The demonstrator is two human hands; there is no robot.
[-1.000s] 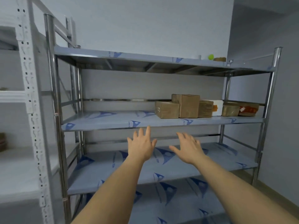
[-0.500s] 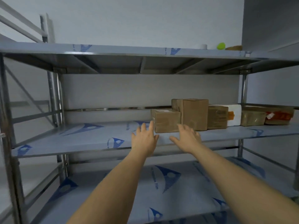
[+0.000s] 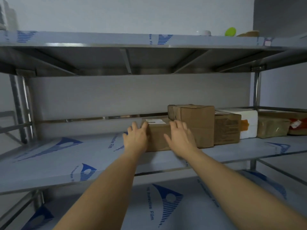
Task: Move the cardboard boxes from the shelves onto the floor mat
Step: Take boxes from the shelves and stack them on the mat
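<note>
**Two open hands at the leftmost box on the middle shelf**

Both hands reach forward with fingers spread and nothing clasped. The left hand (image 3: 135, 138) lies at the left end of a low cardboard box (image 3: 157, 138), its fingers (image 3: 144, 126) up against the box's top left corner. The right hand (image 3: 180, 138) covers the front right part of the same box, its fingers (image 3: 174, 124) pointing up over the top edge; whether the palm presses the cardboard cannot be told. Neither hand has closed around the box.

That box sits on the middle shelf (image 3: 66, 156), near its front edge, with a white label (image 3: 155, 121) on its top face. Just to its right, touching or nearly so, stands a taller cardboard box (image 3: 199, 123), set a little further back. Next along comes a smaller brown box (image 3: 226, 128), then a white foam box (image 3: 249, 122) with an orange tag, then a flat tape-wrapped box (image 3: 272, 128) and a last box with a red label (image 3: 298, 124) at the far right.

The shelf surfaces carry blue-printed protective film. On the top shelf (image 3: 99, 39), toward the right, sit a white roll (image 3: 203, 32), a green round object (image 3: 230, 31) and a brown item (image 3: 250, 33). A lower shelf (image 3: 182, 205) shows between the forearms.
</note>
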